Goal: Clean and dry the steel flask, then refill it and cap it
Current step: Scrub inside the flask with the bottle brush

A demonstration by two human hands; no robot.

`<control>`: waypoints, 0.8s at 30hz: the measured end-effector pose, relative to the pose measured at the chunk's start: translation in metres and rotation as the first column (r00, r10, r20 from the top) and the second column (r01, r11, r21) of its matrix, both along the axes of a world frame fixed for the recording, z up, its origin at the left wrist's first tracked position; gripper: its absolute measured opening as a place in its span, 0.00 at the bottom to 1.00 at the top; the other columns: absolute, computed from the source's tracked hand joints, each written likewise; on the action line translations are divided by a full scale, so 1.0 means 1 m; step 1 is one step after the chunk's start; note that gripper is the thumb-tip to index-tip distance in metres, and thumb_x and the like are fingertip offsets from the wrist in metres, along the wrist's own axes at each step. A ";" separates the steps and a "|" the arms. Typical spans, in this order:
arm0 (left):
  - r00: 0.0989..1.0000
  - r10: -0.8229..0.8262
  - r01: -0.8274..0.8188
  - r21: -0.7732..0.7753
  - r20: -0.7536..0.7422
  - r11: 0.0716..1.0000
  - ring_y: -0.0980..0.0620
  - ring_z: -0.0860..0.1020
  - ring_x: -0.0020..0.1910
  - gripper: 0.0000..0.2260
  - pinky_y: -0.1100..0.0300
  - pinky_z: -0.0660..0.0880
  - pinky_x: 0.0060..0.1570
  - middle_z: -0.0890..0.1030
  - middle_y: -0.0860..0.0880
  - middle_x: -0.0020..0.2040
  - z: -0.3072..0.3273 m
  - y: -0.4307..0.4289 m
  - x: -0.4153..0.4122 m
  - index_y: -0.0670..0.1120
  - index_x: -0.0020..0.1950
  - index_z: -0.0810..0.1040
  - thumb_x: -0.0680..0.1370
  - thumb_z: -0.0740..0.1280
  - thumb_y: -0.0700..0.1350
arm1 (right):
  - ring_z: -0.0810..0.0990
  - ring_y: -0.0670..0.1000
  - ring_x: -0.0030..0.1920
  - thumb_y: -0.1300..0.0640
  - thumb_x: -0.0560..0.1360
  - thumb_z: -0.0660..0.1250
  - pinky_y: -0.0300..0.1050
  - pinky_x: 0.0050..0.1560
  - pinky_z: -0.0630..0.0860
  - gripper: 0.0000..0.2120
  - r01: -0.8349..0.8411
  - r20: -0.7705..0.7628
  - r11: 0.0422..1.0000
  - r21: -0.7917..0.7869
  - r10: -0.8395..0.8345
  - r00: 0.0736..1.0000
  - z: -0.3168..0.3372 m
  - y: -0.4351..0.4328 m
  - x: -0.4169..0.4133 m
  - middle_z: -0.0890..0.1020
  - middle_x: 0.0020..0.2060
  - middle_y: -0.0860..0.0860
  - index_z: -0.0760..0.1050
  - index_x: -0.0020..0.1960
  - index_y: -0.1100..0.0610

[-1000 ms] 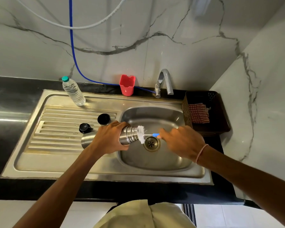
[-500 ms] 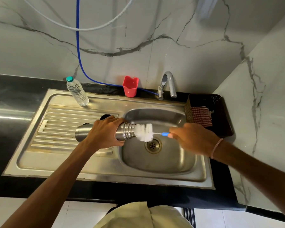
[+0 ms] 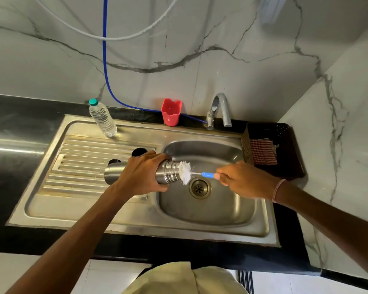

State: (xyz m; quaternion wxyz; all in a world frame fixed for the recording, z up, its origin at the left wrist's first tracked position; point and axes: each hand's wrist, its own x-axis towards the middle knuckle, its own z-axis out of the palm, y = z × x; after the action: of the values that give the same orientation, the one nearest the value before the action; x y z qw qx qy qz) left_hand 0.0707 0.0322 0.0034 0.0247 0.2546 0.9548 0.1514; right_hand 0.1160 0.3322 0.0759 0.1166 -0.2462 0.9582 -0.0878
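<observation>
While the steel flask [image 3: 167, 172] is held level over the sink [image 3: 136, 222], where drainboard meets basin, its body is wrapped by the curled fingers [image 3: 155, 156] of the left hand [image 3: 140, 174], the ribbed neck left bare. Of the brush [image 3: 186, 172], less white bristle is seen outside the mouth than half a second ago. Its blue handle is pinched by the fingers [image 3: 218, 176] of the right hand [image 3: 244, 181].

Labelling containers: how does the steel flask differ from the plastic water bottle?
The steel flask lies sideways in the left hand; the plastic water bottle stands upright on the drainboard. The flask is opaque metal, uncapped, a brush at its mouth; the bottle is clear, teal cap on. Both are cylindrical.
</observation>
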 end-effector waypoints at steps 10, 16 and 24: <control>1.000 0.014 -0.014 0.040 0.000 0.999 0.47 0.81 0.49 0.33 0.53 0.73 0.45 0.83 0.52 0.50 0.003 0.007 -0.005 0.54 0.63 0.78 0.59 0.79 0.60 | 0.66 0.48 0.26 0.48 0.83 0.61 0.43 0.30 0.60 0.15 0.095 0.016 0.993 0.067 -0.096 0.995 0.010 -0.003 0.001 0.71 0.27 0.48 0.78 0.44 0.56; 1.000 0.018 -0.019 0.071 0.017 0.997 0.48 0.81 0.47 0.33 0.54 0.73 0.46 0.83 0.52 0.49 -0.003 0.012 -0.006 0.54 0.63 0.78 0.60 0.78 0.61 | 0.73 0.50 0.31 0.49 0.82 0.61 0.42 0.31 0.56 0.11 0.083 -0.213 0.932 0.352 -0.007 0.977 0.016 -0.016 0.003 0.73 0.32 0.49 0.75 0.46 0.54; 0.995 -0.076 0.075 -0.020 -0.067 0.997 0.49 0.82 0.48 0.33 0.54 0.75 0.44 0.85 0.53 0.50 -0.009 0.018 0.001 0.53 0.61 0.79 0.58 0.76 0.62 | 0.76 0.57 0.41 0.53 0.87 0.49 0.51 0.44 0.76 0.17 0.032 0.378 0.983 0.179 -0.098 0.920 0.013 -0.035 0.001 0.76 0.41 0.56 0.67 0.42 0.47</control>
State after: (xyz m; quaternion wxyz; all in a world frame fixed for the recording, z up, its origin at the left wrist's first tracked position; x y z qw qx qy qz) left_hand 0.0721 0.0500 -0.0059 0.0002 0.2951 0.9461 0.1333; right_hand 0.1169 0.2968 0.0890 0.3201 -0.1813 0.9281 -0.0568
